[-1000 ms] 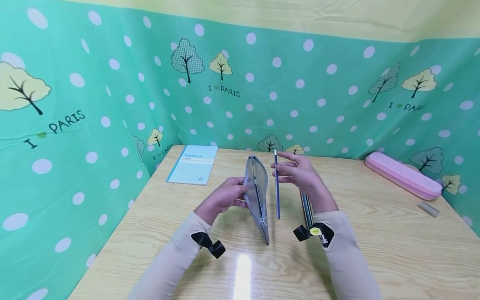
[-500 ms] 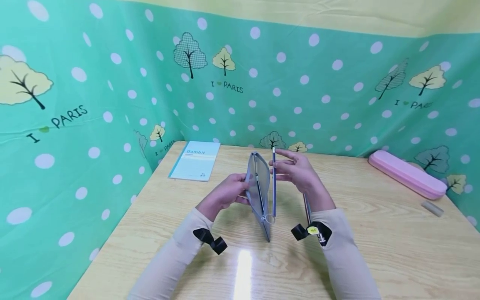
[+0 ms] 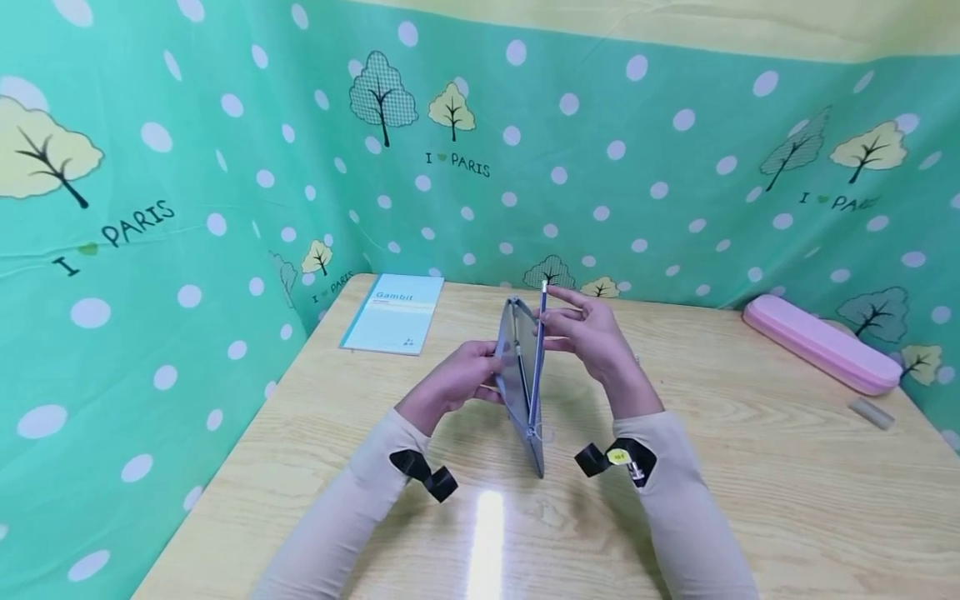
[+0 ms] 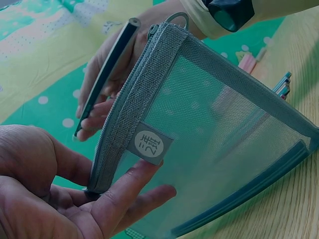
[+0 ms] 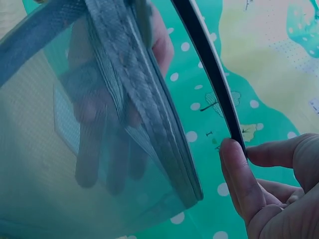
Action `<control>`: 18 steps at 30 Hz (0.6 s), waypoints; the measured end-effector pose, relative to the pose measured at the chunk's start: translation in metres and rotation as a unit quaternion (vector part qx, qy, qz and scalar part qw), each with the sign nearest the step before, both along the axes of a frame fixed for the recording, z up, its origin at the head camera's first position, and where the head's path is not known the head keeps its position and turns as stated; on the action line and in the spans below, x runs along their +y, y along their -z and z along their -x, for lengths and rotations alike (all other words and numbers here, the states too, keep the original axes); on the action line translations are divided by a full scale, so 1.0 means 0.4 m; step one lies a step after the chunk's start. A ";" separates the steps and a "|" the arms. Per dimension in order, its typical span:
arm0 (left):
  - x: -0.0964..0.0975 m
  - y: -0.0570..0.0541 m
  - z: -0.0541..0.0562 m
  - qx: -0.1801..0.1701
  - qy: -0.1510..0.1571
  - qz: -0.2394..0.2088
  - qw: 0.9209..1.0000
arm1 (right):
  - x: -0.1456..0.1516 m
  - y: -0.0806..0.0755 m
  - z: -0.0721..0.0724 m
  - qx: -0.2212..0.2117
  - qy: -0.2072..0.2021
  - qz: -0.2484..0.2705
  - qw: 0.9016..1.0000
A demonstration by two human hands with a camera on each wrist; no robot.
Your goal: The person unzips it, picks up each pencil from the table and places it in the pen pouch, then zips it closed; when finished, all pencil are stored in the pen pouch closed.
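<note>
Gripping mesh pouch (image 4: pixel 199 114) by one end w/ left hand (image 3: pixel 465 377), pinched btwn thumb & fingers, w/ two fingers laid fairly straight along the mesh. Held up on edge abv wood table (image 3: pixel 750 517), mid-view, tilted; can't tell whether touching it at the low corner. Looks see-through, grey-green in left wrist view, bordered w/ coarse grey woven trim, edged along bottom w/ darker band. Bears small grey tab w/ white round label (image 4: pixel 149 144), dark characters on it, plus thin ring (image 4: pixel 179 21) nr one end of zip (image 5: pixel 168 129). Gapes enough in head view to show dark inner pencil (image 3: pixel 522 379) lying lengthwise inside. Pinching blue pencil (image 3: pixel 539 358) nr one end w/ right hand (image 3: pixel 588 335), narrow grip btwn thumb & fingertips. Looks slim, straight, dark blue w/ pale tip in head view, almost black w/ light edge in right wrist view. Held just beside pouch mouth, apart from zip in both wrist views, overlapping pouch in head view. Also see loose pencils (image 4: pixel 283 85) on table, pink case (image 3: pixel 821 343) back R, small grey block (image 3: pixel 872 412) nr it, "Gambit" notebook (image 3: pixel 393 317) back L.
</note>
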State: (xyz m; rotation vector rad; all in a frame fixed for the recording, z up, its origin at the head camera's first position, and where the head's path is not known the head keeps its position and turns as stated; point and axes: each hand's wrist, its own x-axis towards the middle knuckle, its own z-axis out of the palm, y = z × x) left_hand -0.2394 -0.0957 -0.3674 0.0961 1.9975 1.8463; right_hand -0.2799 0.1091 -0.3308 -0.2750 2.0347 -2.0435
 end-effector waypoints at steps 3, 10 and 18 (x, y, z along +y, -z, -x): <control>-0.001 -0.003 -0.001 0.000 -0.002 0.003 1.000 | -0.011 -0.005 0.000 0.000 0.005 0.004 1.000; 0.003 0.002 0.004 0.003 -0.007 0.006 1.000 | -0.020 -0.012 0.004 0.024 0.014 -0.007 1.000; 0.004 -0.002 0.001 0.004 -0.012 0.005 1.000 | -0.018 -0.009 0.003 0.028 0.007 -0.018 0.999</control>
